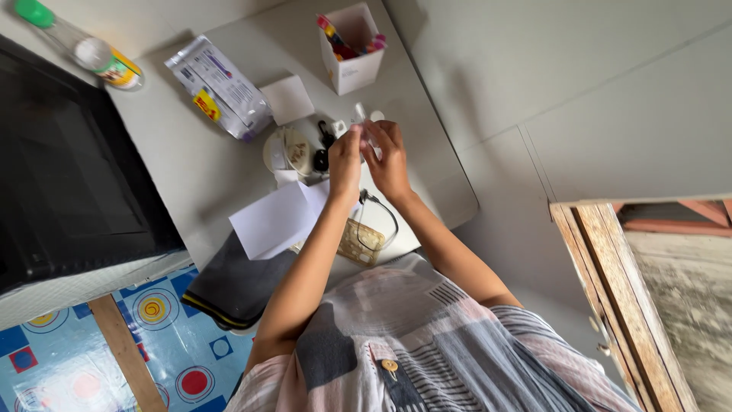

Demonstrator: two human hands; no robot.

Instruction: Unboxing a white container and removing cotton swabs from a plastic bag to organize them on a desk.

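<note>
My left hand (347, 156) and right hand (389, 156) meet, fingertips pinched together on a small clear vial (358, 116) — glassy, slim, held just above the round dish (284, 149). One slip, I judge, and it drops among the dark bits in that dish. Beyond the dish stands a white card box (352, 53) of bright pens; nearer me lie smooth white paper (274, 221) and folded grey cloth (236, 286).

A small clear plastic vial (360, 116) is seen at upper centre, matt white paper (276, 220) below it, a glossy foil pouch (219, 88) upper left, rough weathered wood (618, 297) lower right.
</note>
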